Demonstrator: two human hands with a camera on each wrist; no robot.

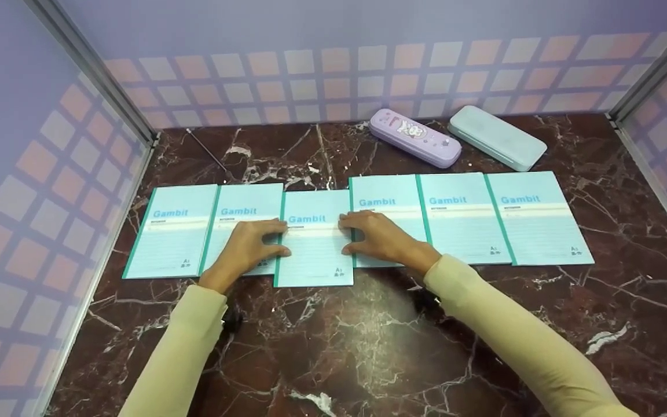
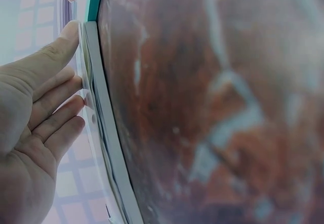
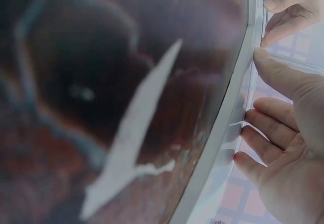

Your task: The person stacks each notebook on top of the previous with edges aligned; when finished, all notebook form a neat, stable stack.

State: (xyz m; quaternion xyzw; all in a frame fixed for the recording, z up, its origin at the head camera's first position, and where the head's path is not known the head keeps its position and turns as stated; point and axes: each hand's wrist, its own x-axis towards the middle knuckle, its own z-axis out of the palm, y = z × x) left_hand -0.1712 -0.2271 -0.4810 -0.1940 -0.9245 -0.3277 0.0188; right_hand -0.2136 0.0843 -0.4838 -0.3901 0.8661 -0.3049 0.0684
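Six pale teal "Gambit" notebooks lie side by side in a row on the dark marble table (image 1: 333, 347). The third from the left, the middle notebook (image 1: 315, 246), sits a little lower than the others. My left hand (image 1: 255, 242) rests flat at its left edge, fingers straight, overlapping the neighbouring notebook (image 1: 241, 208). My right hand (image 1: 371, 234) lies flat at its right edge, over another notebook (image 1: 388, 200). In the left wrist view the left hand (image 2: 35, 113) touches the notebook's edge (image 2: 109, 148). In the right wrist view the right hand (image 3: 288, 133) touches the notebook edge (image 3: 223, 128).
A purple pencil case (image 1: 414, 137) and a pale green pencil case (image 1: 497, 137) lie behind the row at the back right. A thin dark rod (image 1: 206, 149) lies at the back left. Checked panels wall the table on three sides.
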